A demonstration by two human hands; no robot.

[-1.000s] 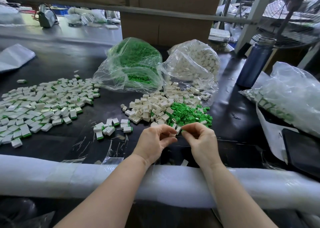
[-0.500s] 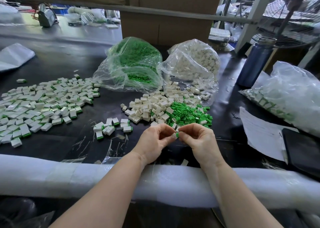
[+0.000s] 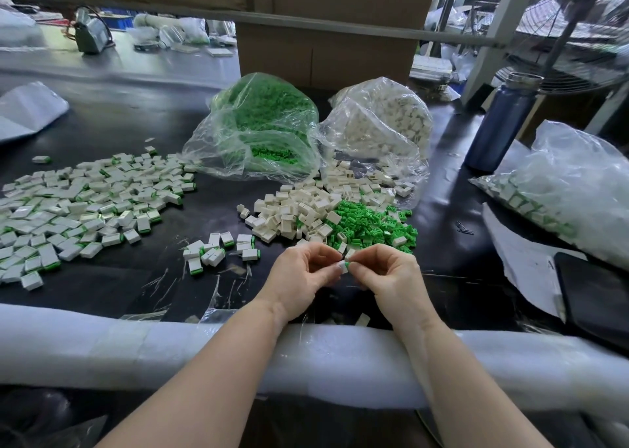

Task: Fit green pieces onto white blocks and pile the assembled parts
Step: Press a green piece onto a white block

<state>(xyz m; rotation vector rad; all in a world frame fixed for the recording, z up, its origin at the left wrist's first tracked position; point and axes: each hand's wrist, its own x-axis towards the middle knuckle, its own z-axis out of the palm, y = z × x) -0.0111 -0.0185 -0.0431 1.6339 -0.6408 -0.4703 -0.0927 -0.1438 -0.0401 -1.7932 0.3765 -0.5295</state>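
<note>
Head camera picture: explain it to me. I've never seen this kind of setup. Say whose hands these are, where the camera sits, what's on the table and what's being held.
No machine here: a person works with bare hands, and the camera is worn on their head, looking forward and down. The left hand and right hand meet at the fingertips, pinching a white block with a green piece at its end. On the dark table lie loose white blocks, green pieces, a small cluster and a big spread of assembled parts. Behind are a green bag and a white bag. A bottle stands right.
</note>
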